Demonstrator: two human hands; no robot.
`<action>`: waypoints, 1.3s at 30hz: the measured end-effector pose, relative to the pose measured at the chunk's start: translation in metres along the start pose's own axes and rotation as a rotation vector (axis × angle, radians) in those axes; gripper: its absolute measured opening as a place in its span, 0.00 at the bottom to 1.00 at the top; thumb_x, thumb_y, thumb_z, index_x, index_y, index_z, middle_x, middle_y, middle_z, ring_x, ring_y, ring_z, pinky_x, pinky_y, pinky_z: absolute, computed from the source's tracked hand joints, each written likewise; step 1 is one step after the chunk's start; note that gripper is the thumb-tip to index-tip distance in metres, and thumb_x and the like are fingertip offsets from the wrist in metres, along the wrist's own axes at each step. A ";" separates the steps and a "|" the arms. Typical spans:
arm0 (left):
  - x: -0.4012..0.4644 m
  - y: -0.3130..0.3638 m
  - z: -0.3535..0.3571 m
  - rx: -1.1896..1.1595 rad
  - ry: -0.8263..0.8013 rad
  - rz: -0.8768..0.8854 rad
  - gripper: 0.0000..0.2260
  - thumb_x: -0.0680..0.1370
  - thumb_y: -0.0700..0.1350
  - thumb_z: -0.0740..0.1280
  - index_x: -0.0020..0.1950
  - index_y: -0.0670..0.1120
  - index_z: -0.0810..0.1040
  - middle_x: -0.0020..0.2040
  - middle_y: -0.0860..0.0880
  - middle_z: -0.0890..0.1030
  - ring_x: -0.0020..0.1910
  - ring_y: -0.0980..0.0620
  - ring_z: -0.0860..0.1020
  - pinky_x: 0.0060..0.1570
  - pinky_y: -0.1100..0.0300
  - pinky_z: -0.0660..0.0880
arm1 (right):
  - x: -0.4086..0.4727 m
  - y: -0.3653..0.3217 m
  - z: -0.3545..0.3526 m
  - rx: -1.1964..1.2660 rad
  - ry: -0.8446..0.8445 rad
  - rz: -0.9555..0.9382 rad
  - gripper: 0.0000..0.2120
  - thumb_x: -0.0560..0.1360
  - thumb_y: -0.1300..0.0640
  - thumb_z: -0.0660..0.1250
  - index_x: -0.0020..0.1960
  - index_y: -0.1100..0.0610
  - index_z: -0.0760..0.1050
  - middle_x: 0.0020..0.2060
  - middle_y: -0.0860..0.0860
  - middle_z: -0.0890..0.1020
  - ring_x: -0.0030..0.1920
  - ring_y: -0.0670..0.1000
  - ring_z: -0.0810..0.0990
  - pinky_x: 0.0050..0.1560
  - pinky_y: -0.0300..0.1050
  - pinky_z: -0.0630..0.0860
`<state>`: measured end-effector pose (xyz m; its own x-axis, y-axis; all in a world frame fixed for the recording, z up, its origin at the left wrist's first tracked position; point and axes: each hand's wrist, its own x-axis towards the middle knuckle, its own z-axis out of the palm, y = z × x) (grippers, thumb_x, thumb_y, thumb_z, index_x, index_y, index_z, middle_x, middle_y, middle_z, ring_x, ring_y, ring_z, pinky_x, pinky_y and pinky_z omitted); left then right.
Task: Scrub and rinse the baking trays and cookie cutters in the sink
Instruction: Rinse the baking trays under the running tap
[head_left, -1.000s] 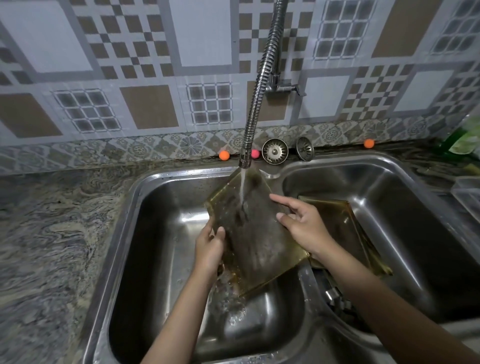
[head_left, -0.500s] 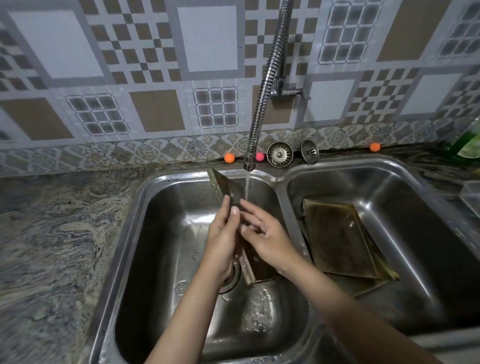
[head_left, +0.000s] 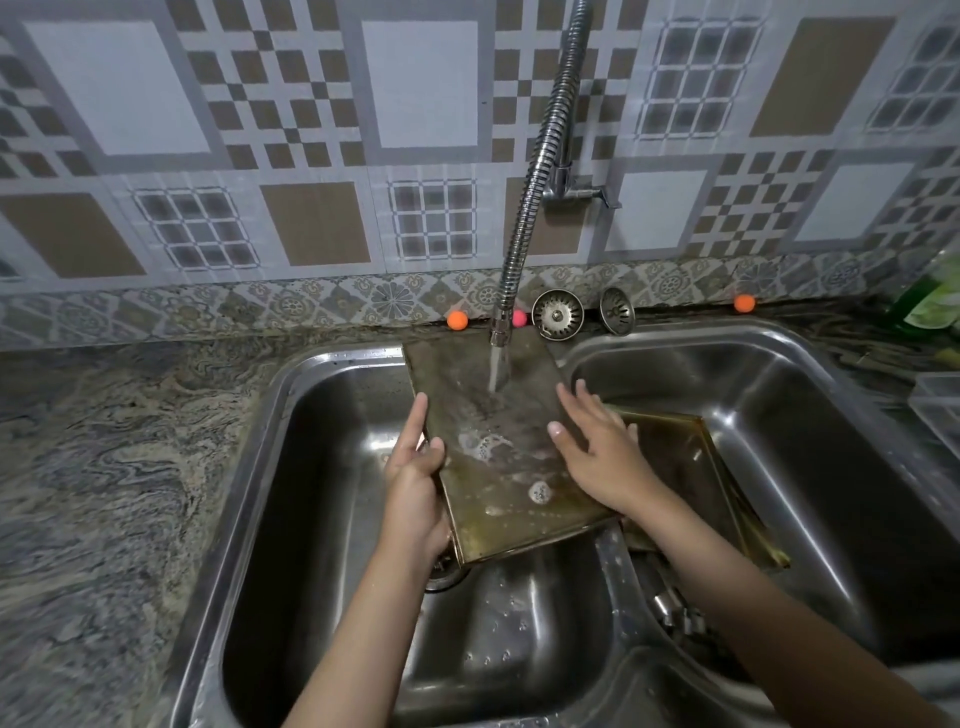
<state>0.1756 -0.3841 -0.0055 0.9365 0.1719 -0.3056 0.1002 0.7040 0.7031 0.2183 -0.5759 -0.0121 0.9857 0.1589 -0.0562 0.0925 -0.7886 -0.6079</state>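
A brownish baking tray (head_left: 498, 467) is tilted over the left sink basin (head_left: 322, 467), flat face toward me, under running water from the flexible tap (head_left: 530, 208). Soap foam shows on its face. My left hand (head_left: 415, 478) grips its left edge, thumb on the front. My right hand (head_left: 602, 452) rests flat, fingers spread, on the tray's right side. A second tray (head_left: 711, 478) leans in the right basin (head_left: 810, 467), partly hidden by my right forearm. Small metal pieces (head_left: 675, 613), perhaps cutters, lie below it.
Two metal sink strainers (head_left: 557, 313) stand on the ledge behind the basins with small orange and pink balls (head_left: 457, 320). A green bottle (head_left: 930, 301) and a clear container (head_left: 940, 410) sit at the right. Granite counter (head_left: 104, 467) spreads to the left.
The tray has turned from edge-on back to face me under the stream. My right hand opened flat onto its right side; my left hand moved to its left edge.
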 end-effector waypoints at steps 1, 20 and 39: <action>0.001 -0.004 0.001 -0.010 -0.006 -0.031 0.24 0.79 0.31 0.53 0.71 0.51 0.68 0.59 0.42 0.80 0.56 0.42 0.79 0.54 0.46 0.76 | 0.002 0.000 -0.003 -0.068 -0.010 0.018 0.28 0.80 0.41 0.51 0.77 0.45 0.48 0.77 0.45 0.45 0.76 0.50 0.42 0.71 0.63 0.37; 0.028 -0.011 0.011 0.042 -0.160 -0.010 0.27 0.76 0.30 0.53 0.71 0.51 0.68 0.59 0.46 0.81 0.58 0.46 0.79 0.53 0.51 0.78 | 0.008 -0.048 0.029 -0.426 -0.050 -0.424 0.28 0.80 0.45 0.46 0.76 0.44 0.38 0.76 0.45 0.40 0.75 0.48 0.36 0.71 0.64 0.34; 0.033 -0.017 0.001 -0.109 -0.127 -0.103 0.30 0.70 0.33 0.58 0.72 0.49 0.68 0.52 0.44 0.83 0.50 0.45 0.82 0.47 0.50 0.81 | 0.018 0.009 0.002 -0.500 -0.005 -0.173 0.27 0.81 0.42 0.43 0.75 0.42 0.34 0.74 0.46 0.32 0.74 0.49 0.31 0.70 0.66 0.34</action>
<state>0.2052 -0.3911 -0.0274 0.9587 0.0114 -0.2842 0.1674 0.7852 0.5962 0.2362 -0.5791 -0.0198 0.9496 0.3135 0.0070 0.3106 -0.9375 -0.1570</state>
